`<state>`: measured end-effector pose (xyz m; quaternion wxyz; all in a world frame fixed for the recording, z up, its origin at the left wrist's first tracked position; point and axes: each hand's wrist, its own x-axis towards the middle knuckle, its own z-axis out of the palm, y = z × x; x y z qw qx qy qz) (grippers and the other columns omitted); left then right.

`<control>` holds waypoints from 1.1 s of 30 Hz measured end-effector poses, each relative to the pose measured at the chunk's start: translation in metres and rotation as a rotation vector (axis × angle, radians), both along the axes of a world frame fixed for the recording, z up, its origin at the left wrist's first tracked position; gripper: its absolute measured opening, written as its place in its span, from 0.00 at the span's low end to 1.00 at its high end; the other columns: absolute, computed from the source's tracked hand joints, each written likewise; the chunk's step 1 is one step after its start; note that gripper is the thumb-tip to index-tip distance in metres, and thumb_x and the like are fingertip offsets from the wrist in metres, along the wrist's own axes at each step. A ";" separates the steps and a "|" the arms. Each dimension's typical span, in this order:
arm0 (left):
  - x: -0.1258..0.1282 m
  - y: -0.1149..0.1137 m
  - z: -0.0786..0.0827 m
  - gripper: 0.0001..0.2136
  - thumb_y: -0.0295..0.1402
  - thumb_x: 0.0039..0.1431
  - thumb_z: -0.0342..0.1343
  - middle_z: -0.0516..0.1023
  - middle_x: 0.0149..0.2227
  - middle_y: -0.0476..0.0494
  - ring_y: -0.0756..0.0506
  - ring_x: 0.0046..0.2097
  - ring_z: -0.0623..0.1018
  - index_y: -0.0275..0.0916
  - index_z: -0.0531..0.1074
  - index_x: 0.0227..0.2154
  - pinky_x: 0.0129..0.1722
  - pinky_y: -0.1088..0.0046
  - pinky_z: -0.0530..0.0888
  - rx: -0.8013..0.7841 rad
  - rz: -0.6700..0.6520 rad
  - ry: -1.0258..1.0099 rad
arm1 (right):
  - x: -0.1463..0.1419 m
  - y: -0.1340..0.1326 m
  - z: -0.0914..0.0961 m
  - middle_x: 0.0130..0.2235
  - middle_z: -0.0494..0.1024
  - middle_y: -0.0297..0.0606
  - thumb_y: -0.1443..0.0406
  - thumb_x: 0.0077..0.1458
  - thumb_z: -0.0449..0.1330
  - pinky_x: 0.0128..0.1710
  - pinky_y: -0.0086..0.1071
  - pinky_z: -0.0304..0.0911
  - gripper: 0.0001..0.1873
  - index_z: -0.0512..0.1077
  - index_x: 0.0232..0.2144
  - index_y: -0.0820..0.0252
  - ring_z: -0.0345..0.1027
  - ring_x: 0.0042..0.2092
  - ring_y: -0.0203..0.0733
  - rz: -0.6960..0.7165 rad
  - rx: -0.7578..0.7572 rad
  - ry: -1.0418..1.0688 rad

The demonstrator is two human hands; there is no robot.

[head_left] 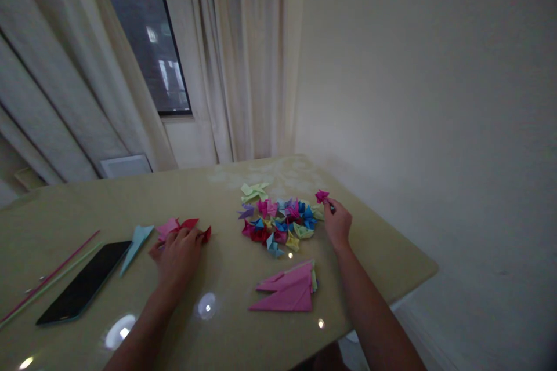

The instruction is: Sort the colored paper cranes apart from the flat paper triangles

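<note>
My right hand (338, 222) pinches a small magenta origami piece (321, 196) just above the table, at the right edge of a colourful pile. Several folded paper pieces in blue, pink, red, yellow and green make up that origami pile (281, 221). On the left, my left hand (180, 252) is curled down over red folded paper (190, 224), its fingertips partly hidden. A pink folded paper (167, 228) sticks out beside its fingers. Between my forearms and nearer to me lies a stack of pink folded paper (289, 290) with pointed ends and some green at its edge.
A black phone (85, 283) lies at the left, beside a light blue folded paper (136, 245) and two thin sticks, a red one (61, 266) and a green one (65, 272). Pale green folded strips (255, 191) rest behind the pile. A wall (418, 127) borders the table's right side.
</note>
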<state>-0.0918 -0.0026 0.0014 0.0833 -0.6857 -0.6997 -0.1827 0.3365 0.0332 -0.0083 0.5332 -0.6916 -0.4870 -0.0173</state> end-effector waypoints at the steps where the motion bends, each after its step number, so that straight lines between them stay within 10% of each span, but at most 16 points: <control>1: 0.004 -0.001 0.002 0.17 0.33 0.70 0.45 0.82 0.49 0.35 0.31 0.54 0.76 0.41 0.81 0.42 0.58 0.44 0.61 0.028 -0.012 0.013 | 0.000 0.003 -0.001 0.44 0.86 0.52 0.52 0.62 0.51 0.44 0.40 0.68 0.28 0.84 0.44 0.64 0.78 0.39 0.52 -0.012 -0.023 -0.022; 20: 0.025 -0.005 0.001 0.11 0.34 0.68 0.52 0.80 0.51 0.38 0.33 0.55 0.74 0.44 0.81 0.40 0.60 0.48 0.63 0.064 -0.141 -0.033 | -0.064 -0.032 0.016 0.41 0.84 0.43 0.58 0.69 0.56 0.44 0.39 0.72 0.15 0.81 0.44 0.57 0.77 0.41 0.47 0.422 0.209 -0.099; 28: 0.067 -0.030 0.002 0.11 0.32 0.73 0.47 0.83 0.47 0.41 0.42 0.46 0.82 0.44 0.76 0.45 0.49 0.62 0.76 0.196 -0.611 -0.160 | -0.112 -0.055 0.024 0.43 0.83 0.44 0.57 0.70 0.60 0.42 0.36 0.74 0.14 0.79 0.52 0.55 0.79 0.43 0.46 0.937 0.282 -0.499; 33: 0.077 -0.035 -0.001 0.11 0.34 0.74 0.47 0.83 0.50 0.42 0.42 0.50 0.82 0.46 0.74 0.49 0.53 0.63 0.78 0.220 -0.696 -0.239 | -0.116 -0.056 0.022 0.39 0.83 0.40 0.63 0.71 0.58 0.42 0.34 0.73 0.10 0.80 0.44 0.55 0.78 0.41 0.43 1.023 0.289 -0.436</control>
